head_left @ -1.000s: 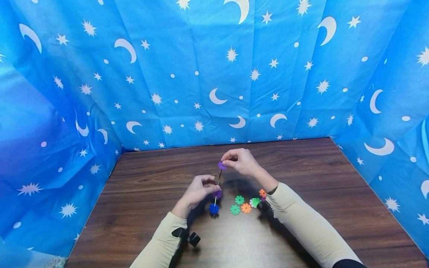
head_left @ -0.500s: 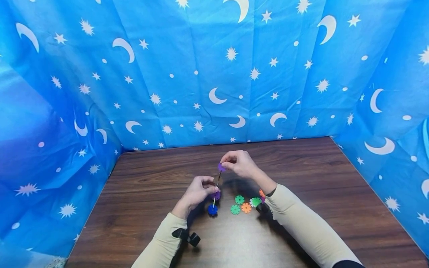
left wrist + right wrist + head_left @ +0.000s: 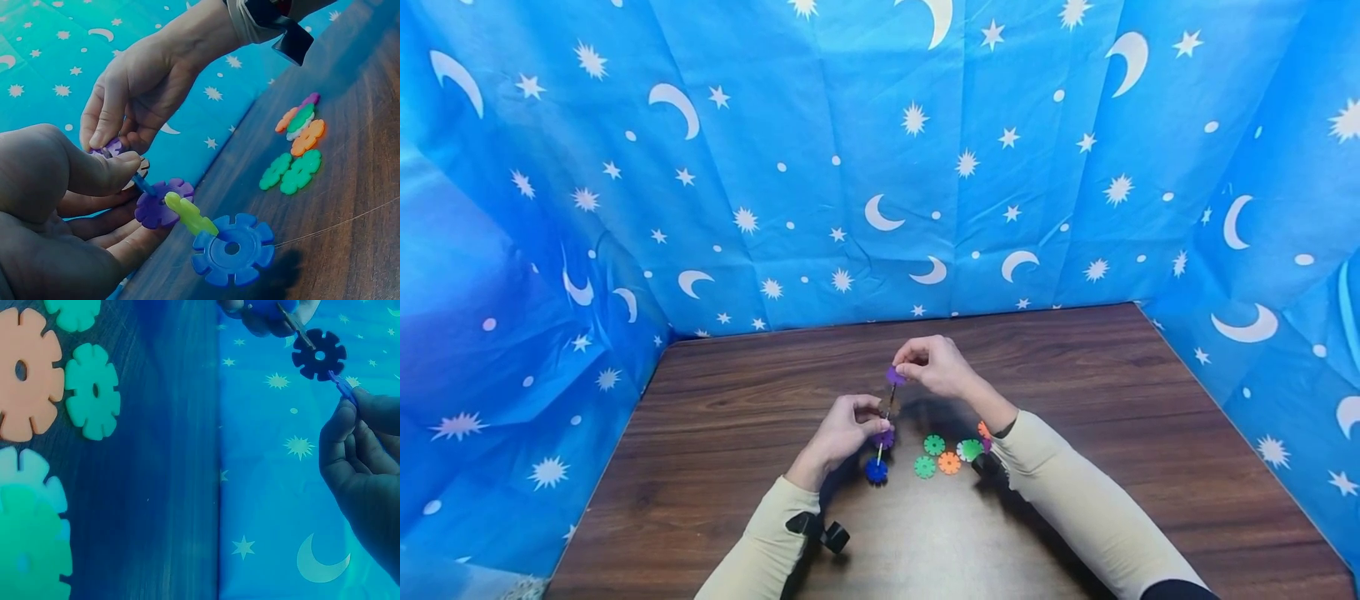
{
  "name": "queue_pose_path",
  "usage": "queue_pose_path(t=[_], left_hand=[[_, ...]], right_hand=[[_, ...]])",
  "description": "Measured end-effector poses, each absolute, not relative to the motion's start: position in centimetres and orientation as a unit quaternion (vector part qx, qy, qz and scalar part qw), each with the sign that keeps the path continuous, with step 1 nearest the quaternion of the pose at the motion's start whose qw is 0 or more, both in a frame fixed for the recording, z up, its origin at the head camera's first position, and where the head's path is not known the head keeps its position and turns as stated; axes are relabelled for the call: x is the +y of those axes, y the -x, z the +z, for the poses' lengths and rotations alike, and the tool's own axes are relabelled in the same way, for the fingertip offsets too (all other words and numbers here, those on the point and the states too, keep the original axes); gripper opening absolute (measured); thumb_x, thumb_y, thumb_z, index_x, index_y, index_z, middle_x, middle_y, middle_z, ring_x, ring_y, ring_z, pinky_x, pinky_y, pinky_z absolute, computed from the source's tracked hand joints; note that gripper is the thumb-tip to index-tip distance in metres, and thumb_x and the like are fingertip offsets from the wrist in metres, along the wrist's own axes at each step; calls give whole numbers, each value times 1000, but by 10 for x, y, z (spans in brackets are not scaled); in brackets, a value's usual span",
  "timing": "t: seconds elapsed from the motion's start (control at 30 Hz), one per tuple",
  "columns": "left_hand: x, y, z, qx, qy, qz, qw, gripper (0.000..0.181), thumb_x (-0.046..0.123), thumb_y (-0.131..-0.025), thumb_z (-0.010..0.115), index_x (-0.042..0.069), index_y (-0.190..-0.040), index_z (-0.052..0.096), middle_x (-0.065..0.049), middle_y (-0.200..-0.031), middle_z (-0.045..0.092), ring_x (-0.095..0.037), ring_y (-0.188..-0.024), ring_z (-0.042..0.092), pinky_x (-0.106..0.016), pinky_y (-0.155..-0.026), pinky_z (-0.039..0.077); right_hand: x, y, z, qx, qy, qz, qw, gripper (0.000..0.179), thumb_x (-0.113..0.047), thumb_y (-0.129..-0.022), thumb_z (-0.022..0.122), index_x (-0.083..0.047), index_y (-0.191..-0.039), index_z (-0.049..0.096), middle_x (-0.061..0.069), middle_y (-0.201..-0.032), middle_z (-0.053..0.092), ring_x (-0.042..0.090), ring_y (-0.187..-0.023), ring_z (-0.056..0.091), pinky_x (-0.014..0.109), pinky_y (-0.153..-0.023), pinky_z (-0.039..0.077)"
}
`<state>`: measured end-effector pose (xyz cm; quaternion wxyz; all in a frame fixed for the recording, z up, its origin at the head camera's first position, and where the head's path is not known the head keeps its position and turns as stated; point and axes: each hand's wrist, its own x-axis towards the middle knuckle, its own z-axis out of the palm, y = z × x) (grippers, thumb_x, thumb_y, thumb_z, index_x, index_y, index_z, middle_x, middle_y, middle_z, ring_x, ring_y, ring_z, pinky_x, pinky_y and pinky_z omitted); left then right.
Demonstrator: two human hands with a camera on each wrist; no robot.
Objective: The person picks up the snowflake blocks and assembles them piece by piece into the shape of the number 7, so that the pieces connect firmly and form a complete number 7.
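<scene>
Both hands hold a chain of flat, notched interlocking discs above the table. My left hand [image 3: 842,431] grips the chain around its middle, by a brown disc [image 3: 889,406]. Below hang a purple disc [image 3: 164,203], a yellow-green disc [image 3: 189,214] seen nearly edge-on, and a blue disc [image 3: 232,250] at the near end. At the far end my right hand [image 3: 938,367] pinches another purple disc [image 3: 344,387] between thumb and finger. Its edge meets the rim of a dark disc [image 3: 320,355]. How deep their slots fit is hard to tell.
Loose discs lie on the wooden table [image 3: 737,467] to the right of the chain: green [image 3: 934,445], orange [image 3: 950,463], a green one overlapping white [image 3: 970,451], and others partly behind the right sleeve. A blue star-and-moon cloth [image 3: 820,208] surrounds the table's back and sides.
The chain's upper end and right hand have dipped very slightly, and the blue lower end has shifted a little left. Both grips stay the same.
</scene>
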<state>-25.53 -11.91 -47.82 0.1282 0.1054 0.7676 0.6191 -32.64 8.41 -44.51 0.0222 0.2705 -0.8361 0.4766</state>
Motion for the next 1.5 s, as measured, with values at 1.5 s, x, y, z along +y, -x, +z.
queue_pose_path(t=[1.5], left_hand=[[-117,258,-483,745,-58,653,121,31,-3,-80,73,-7,-107,58,-5,-90,65,-11,-78,65,-25,-71,55]], right_hand=[[109,334,-449,-846,-256,467,10,6,-17,-91,70,-12,-92,73,-1,-82,70,11,-74,61,27,-66,51]])
